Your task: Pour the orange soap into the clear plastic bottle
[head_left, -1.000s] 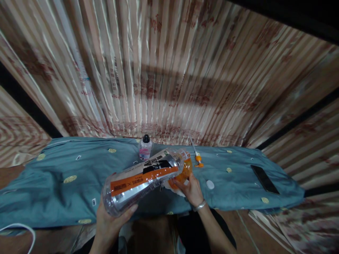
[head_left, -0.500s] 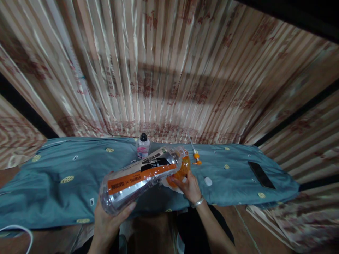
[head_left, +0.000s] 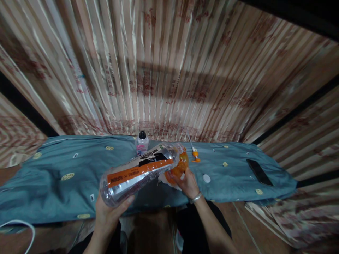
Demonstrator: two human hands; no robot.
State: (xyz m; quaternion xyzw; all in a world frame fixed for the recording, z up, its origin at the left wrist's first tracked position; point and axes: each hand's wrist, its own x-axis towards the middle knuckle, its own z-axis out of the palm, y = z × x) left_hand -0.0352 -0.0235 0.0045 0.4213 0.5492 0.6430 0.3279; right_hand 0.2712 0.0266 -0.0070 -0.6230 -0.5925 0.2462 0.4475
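Note:
My left hand (head_left: 111, 211) is closed round the base end of a large clear drink bottle (head_left: 140, 173) with a silver and orange label. The bottle lies tilted, its mouth over the top of an orange see-through bottle (head_left: 182, 163). Around that orange bottle my right hand (head_left: 187, 183) is closed, and a white crumpled tissue or paper (head_left: 164, 179) shows beneath it. Whether liquid is flowing between the two cannot be made out. Just right of them lies an orange and white pump head (head_left: 195, 155) with a long thin tube.
Behind the large bottle stands a small clear bottle with a black cap (head_left: 142, 143). A white round cap (head_left: 206, 178) and a black phone (head_left: 259, 172) lie on the blue-green patterned cloth (head_left: 230, 180). A white cable (head_left: 29, 225) loops at lower left; a pleated curtain (head_left: 159, 88) hangs behind.
The view has shifted slightly. Both hands keep their hold, and the large bottle stays tilted against the orange one with hardly any movement.

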